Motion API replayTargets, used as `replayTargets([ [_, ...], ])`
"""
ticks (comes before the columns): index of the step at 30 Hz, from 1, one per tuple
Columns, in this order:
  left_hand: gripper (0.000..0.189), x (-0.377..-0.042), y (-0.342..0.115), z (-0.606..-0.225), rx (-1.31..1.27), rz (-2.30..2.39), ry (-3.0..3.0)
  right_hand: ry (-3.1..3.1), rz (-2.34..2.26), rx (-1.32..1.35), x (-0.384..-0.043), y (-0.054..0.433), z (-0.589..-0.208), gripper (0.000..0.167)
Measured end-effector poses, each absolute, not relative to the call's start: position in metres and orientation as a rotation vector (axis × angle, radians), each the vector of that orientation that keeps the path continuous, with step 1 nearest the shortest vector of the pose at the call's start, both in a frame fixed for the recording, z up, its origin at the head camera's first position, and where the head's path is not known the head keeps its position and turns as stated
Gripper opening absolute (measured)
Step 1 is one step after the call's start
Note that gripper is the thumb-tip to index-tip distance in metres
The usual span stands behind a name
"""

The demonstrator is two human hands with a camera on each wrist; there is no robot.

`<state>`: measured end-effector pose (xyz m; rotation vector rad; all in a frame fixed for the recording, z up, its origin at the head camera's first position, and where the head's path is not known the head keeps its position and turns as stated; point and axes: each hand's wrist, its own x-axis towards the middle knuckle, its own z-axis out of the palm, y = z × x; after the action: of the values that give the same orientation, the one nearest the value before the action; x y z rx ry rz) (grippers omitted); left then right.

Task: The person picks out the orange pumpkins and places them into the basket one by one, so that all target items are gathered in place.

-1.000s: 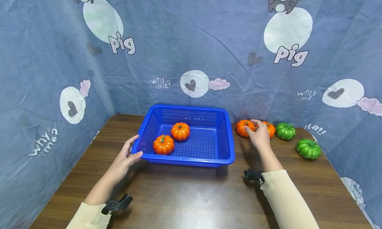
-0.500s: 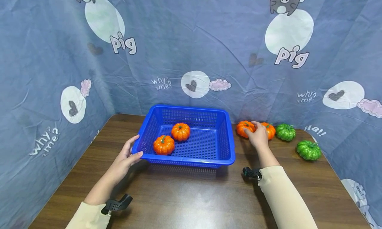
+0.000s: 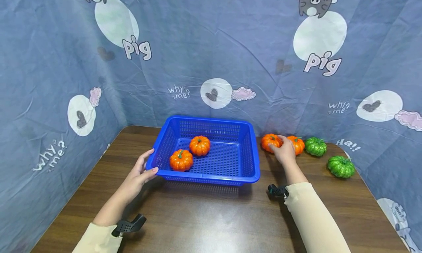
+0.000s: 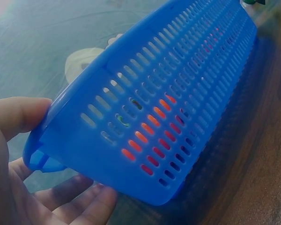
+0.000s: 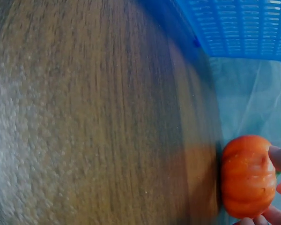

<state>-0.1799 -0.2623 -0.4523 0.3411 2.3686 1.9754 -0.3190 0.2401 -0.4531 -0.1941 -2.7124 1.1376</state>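
Gripping a glossy ribbed pumpkin (image 5: 247, 178), a slotted plastic basket (image 3: 207, 177)

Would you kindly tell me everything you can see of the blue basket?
The blue basket is rectangular, open at the top and looks like plastic, with rows of slots through its walls, a latticed floor and a smooth rim. It stands upright on the brown table. Two orange pumpkins rest inside, toward the left, and the left hand grips its near left corner.
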Motion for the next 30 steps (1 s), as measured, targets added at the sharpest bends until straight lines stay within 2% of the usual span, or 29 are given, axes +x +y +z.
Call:
replayTargets([
  [19,0.066,-0.1781,-0.2618,-0.4508,0.33,1.973,2.366,-2.697,1.147,-0.207,-0.3204,0.2361,-0.4561,0.058],
  [30,0.066,-0.1792,-0.2614,-0.451,0.324,1.988,2.347,-2.729,1.4,-0.185,-0.3249,0.2395,-0.4589,0.077],
])
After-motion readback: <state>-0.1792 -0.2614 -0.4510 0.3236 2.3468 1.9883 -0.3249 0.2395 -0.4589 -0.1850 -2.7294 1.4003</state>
